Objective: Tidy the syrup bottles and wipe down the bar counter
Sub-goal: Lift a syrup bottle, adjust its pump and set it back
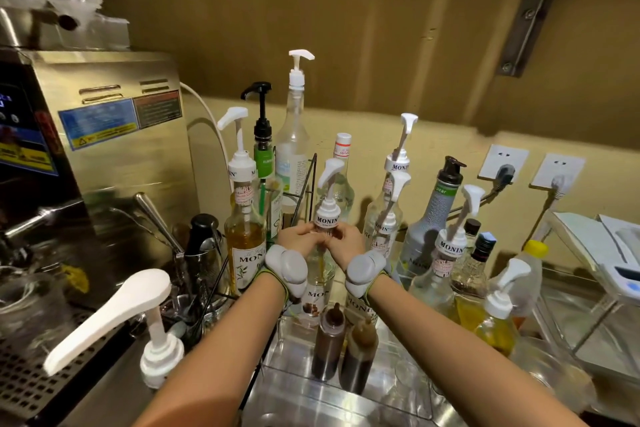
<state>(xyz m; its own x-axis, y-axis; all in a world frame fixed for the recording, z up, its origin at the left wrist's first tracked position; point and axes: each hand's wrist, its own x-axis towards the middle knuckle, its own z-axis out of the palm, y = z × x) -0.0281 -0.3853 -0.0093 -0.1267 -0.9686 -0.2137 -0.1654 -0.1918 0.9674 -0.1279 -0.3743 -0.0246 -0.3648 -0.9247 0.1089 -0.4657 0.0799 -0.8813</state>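
Clear glass syrup bottle (pixel 320 274) stands upright, straight ahead between both wrists. Left hand (pixel 297 236) and right hand (pixel 343 240) each pinch its neck under the white pump (pixel 328 198), equally near.

White pump (pixel 330 172) on a clear bottle (pixel 317 274); black pump (pixel 258 94) behind; amber syrup (pixel 245 246); two brown squeeze bottles (pixel 327 343); grey wrist bands (pixel 287 269); yellow wall (pixel 433 135).

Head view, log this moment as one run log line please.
stage: tidying syrup bottles | left hand: grips neck of Monin pump bottle | right hand: grips same neck | bottle: upright among other bottles | wiping: not seen
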